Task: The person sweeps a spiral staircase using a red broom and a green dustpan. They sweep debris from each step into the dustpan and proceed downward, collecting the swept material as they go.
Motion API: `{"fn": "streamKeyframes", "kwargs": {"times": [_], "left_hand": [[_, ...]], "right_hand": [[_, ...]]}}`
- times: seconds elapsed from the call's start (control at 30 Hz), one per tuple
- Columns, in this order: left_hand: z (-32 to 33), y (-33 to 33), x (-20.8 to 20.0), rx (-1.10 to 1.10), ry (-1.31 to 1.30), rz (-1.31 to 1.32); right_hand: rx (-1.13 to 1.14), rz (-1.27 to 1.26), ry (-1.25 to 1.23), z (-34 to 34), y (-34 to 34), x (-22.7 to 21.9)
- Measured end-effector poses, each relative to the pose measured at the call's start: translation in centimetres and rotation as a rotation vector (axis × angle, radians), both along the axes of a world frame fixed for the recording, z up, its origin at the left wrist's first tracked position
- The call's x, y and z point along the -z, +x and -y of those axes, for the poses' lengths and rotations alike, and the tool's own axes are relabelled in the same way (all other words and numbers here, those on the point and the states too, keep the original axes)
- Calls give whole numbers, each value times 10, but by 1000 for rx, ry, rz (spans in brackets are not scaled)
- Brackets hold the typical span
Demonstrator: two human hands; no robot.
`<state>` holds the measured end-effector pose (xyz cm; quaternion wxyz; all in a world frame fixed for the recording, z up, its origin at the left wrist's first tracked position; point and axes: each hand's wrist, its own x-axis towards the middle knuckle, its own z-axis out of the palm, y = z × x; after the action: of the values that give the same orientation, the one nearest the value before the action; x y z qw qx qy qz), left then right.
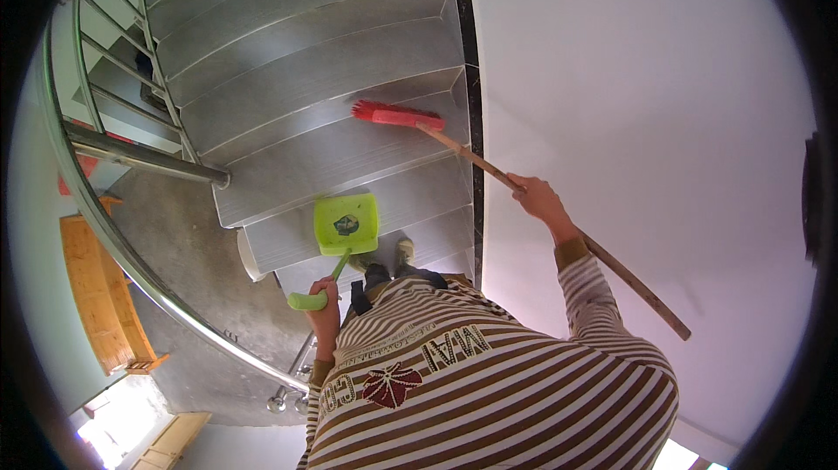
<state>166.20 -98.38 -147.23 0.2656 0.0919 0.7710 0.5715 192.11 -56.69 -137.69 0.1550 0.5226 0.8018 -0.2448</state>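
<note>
My right hand (538, 197) is wrapped round the wooden handle of a broom (467, 153), with the handle's end reaching back past my forearm. The broom's red head (397, 114) lies across a grey stair tread ahead of me, near the wall side. In my left hand (323, 306) is the green handle of a dustpan (360, 246), closed about it near its end. The dustpan's lime-green pan is over a lower step, just in front of my shoes, and has a dark patch in its middle that I cannot make out.
Grey tiled stairs (297, 51) curve upward ahead. A metal handrail (175, 287) with bars bends along the left. On the right stands a white wall (628, 77) with a black skirting strip (474, 121). Below at left, a wooden bench (105, 295) stands on the grey floor (183, 234).
</note>
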Motion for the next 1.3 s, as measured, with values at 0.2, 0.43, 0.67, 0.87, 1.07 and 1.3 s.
{"fn": "streamKeyframes", "kwargs": {"times": [0.2,0.43,0.67,0.87,1.07,1.3], "left_hand": [[1,-7,11,-2,4,-3],[-1,-13,-1,34,-57,51],[-2,-7,16,43,73,25],[-11,-14,5,76,57,-15],[-11,-14,-5,66,-34,24],[-9,-13,0,56,26,51]], "right_hand": [[-153,26,289,13,-11,-15],[-121,32,316,8,-1,117],[-180,99,19,117,31,36],[-45,-74,-324,143,41,-38],[-177,65,-24,125,9,-60],[-147,64,357,57,-12,45]]}}
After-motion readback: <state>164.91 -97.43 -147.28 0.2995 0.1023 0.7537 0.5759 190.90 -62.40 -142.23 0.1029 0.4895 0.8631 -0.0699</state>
